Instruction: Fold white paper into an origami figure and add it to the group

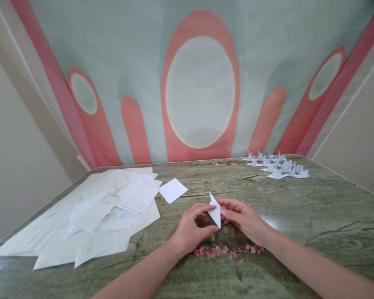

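Note:
A small piece of folded white paper is held upright between my two hands, just above the table. My left hand pinches it from the left, with the thumb at its lower corner and fingers near its middle. From the right, my right hand grips its edge between thumb and fingers. The paper has a pointed top corner and a visible crease. A flat square of white paper lies on the table beyond my left hand.
A spread pile of white paper sheets, some printed, covers the left of the table. Several folded paper cranes stand at the back right of the wood-patterned table. Behind it hangs a grey and coral patterned backdrop.

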Available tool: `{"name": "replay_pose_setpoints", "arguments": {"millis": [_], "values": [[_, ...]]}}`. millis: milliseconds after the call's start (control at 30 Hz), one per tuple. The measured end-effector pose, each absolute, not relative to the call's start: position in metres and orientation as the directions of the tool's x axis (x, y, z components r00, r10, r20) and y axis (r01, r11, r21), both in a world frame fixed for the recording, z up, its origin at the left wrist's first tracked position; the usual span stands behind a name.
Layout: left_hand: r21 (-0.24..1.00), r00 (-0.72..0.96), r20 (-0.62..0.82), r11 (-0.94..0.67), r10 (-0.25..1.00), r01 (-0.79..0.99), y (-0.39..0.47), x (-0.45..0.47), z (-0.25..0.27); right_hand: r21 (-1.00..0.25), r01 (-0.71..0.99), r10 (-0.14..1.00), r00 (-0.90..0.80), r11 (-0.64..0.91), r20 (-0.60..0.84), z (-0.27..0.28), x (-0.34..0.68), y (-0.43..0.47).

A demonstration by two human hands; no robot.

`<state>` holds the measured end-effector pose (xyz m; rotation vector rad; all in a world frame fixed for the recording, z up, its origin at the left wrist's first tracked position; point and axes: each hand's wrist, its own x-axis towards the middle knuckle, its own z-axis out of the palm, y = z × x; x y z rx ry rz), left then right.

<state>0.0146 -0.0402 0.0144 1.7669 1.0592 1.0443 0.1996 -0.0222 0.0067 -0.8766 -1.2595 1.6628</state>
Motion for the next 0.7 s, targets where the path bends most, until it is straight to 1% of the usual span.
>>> {"name": "replay_pose_setpoints", "arguments": {"millis": [700], "values": [[0.906, 0.305, 0.252, -0.335, 0.918, 0.261, -0.04, 0.0125, 0.0113, -0.971, -0.196, 0.911, -0.409, -0.136, -0.045, 0.0053, 0.2006, -0.0222]]}}
